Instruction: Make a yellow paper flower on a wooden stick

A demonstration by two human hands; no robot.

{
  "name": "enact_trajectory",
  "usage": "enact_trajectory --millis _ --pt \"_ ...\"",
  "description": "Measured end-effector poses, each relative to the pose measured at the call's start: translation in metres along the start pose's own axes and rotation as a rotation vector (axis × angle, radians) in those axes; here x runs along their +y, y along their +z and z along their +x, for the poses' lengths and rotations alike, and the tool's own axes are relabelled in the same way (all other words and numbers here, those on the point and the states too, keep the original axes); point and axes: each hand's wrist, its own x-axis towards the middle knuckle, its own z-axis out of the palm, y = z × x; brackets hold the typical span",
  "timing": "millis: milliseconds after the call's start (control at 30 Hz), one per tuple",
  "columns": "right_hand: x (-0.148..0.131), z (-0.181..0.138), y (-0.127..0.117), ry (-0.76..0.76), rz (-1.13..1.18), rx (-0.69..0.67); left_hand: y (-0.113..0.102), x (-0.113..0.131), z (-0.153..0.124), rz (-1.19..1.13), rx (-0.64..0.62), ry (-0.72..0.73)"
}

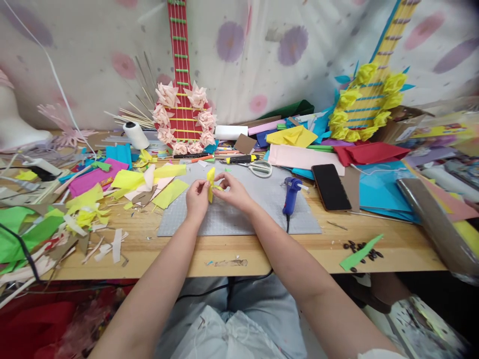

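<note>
Above the grey cutting mat [239, 219], both hands meet around a small piece of folded yellow paper [210, 175]. My left hand [197, 199] pinches it from the left, thumb and fingertips together. From the right, my right hand [234, 192] grips it with thumb and forefinger, partly covering it. The paper stands upright, with petal-like ends showing above and to the right. On the mat's right part rests a blue glue gun [290, 197], its nozzle pointing right. White-handled scissors [261, 169] and a yellow-and-black cutter [241, 159] lie behind the hands.
Paper scraps [86, 204] spread over the left side. A red paper guitar [183, 119] with pink flowers and a yellow guitar [361, 107] lean at the back. A phone [331, 187], blue sheets [385, 192] and dark beads [370, 252] lie at right.
</note>
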Motion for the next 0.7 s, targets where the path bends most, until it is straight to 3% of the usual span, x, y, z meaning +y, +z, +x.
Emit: enact_trajectory --millis 167,333,433,700 --pt "0.002 0.0 -0.002 0.105 0.38 -0.197 -0.001 -0.001 0.003 -0.033 0.006 -0.034" --pt "0.004 0.001 0.002 0.137 0.571 -0.23 -0.005 -0.004 0.007 -0.038 0.051 -0.054" --pt "0.003 0.001 -0.001 0.052 0.484 -0.161 -0.004 -0.003 0.006 -0.036 0.025 -0.073" --pt "0.002 -0.001 -0.01 -0.087 -0.167 0.096 0.0 0.003 0.002 -0.133 0.037 -0.153"
